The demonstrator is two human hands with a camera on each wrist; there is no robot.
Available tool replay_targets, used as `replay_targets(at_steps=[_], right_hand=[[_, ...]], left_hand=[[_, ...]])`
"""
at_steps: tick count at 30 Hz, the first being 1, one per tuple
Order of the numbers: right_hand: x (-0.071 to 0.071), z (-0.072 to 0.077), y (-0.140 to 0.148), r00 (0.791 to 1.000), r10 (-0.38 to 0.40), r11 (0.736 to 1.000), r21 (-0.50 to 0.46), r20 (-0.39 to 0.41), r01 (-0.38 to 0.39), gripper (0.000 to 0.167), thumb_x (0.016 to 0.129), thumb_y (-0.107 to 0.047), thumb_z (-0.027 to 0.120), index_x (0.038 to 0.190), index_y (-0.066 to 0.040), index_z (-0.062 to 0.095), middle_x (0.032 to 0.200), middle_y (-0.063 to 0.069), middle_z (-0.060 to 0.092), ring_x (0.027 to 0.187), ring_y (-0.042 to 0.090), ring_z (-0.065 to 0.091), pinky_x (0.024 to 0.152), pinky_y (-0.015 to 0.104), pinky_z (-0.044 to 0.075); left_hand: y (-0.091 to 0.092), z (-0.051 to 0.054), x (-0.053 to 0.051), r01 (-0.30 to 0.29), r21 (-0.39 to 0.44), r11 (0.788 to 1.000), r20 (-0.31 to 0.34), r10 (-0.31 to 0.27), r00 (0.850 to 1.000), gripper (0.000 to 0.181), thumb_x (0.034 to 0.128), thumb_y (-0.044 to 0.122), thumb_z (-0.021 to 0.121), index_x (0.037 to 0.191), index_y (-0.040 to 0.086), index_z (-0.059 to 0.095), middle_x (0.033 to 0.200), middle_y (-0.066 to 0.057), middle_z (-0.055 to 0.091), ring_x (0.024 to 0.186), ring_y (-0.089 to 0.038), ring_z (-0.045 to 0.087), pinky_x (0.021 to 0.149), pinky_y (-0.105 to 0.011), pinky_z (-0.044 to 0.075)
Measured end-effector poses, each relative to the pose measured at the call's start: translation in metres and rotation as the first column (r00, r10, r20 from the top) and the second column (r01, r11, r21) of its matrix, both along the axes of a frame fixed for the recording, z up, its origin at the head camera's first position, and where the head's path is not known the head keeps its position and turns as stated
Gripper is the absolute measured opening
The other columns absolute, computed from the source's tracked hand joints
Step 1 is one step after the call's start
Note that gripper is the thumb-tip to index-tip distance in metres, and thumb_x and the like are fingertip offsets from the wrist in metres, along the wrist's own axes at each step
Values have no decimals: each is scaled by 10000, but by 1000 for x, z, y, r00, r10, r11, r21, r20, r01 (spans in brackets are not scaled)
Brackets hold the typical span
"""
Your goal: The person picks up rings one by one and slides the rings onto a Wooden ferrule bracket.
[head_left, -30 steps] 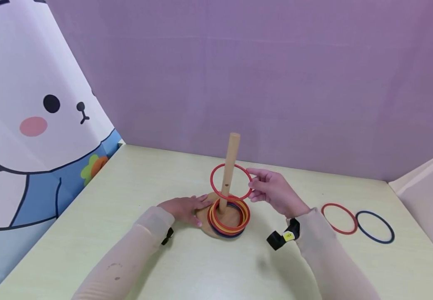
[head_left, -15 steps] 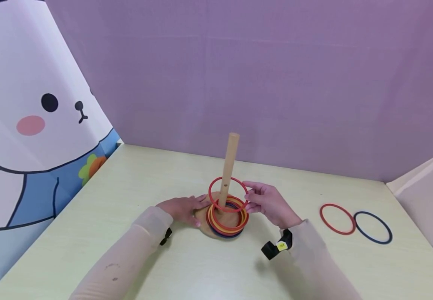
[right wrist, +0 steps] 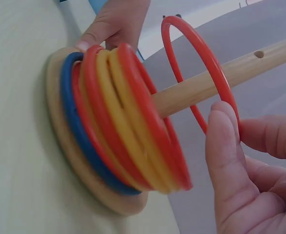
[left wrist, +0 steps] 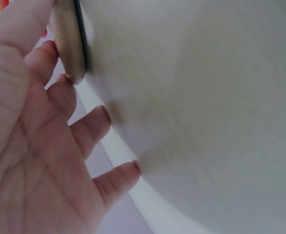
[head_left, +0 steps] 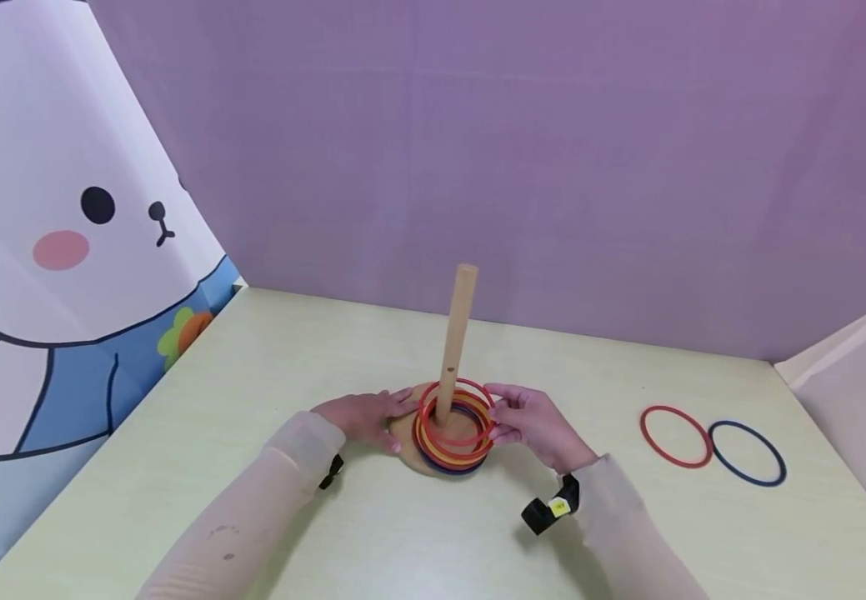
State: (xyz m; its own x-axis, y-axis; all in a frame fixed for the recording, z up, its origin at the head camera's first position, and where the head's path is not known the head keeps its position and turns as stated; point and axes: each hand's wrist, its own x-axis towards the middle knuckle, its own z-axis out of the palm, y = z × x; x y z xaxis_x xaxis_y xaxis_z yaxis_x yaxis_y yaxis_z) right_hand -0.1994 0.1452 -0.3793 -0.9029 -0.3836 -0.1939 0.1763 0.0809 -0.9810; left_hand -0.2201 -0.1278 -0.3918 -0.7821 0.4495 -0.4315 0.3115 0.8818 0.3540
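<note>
A wooden peg [head_left: 458,325] stands upright on a round wooden base [head_left: 406,432]. Around its foot lies a stack of rings: a blue ring [right wrist: 82,141] lowest, then red and yellow rings, with a red one on top. My right hand [head_left: 533,423] pinches another red ring [right wrist: 212,61] between thumb and fingers. That ring circles the peg, tilted, a little above the stack. On the base's left side rests my left hand [head_left: 361,418], fingers spread. In the left wrist view, its thumb and nearest fingers touch the base edge [left wrist: 69,48]; the other fingertips reach the tabletop.
A loose red ring [head_left: 688,466] and a loose blue ring [head_left: 766,483] lie side by side on the pale table [head_left: 417,533], to the right. Behind the table hangs a purple cloth [head_left: 553,167]. A cartoon-printed cloth [head_left: 20,167] borders the left side.
My right hand has moved down along the peg with the red ring, from about mid-peg to just above the stack. The left hand has stayed on the base.
</note>
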Motion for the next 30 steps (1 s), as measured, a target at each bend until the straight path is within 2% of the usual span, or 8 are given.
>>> replay_targets(at_steps=[8, 18, 25, 30], right_hand=[[2, -8, 1, 1000, 12, 1000, 25, -8, -12, 474, 937, 53, 498, 1377, 165, 360, 849, 91, 578, 598, 79, 615, 590, 198, 537], [1, -12, 2, 1000, -13, 999, 50, 0, 13, 461, 918, 38, 518, 1347, 162, 401, 746, 57, 574, 574, 90, 605, 570, 202, 535], [2, -13, 7, 1000, -3, 998, 68, 5, 2, 465, 914, 29, 529, 1339, 166, 401, 798, 76, 570, 602, 106, 616, 591, 216, 542], [2, -11, 27, 999, -27, 992, 120, -30, 30, 474, 918, 17, 523, 1345, 171, 388, 889, 136, 586, 643, 130, 625, 644, 262, 561]], left_hand=[[1, 1, 1, -2, 3, 1000, 10, 1, 1000, 783, 839, 343, 714, 1508, 285, 313, 1593, 36, 170, 1427, -304, 219, 1075, -558, 276], [-1, -1, 1, -12, 6, 1000, 15, 12, 1000, 792, 836, 346, 719, 1509, 288, 308, 1594, 43, 163, 1431, -303, 206, 1074, -568, 272], [-1, -3, 0, -12, 5, 1000, 18, 12, 1000, 791, 834, 341, 722, 1508, 280, 313, 1596, 46, 158, 1433, -303, 199, 1071, -576, 270], [-1, -3, -1, -23, 4, 1000, 20, 23, 1000, 794, 831, 347, 723, 1507, 308, 307, 1595, 60, 153, 1435, -294, 195, 1069, -584, 267]])
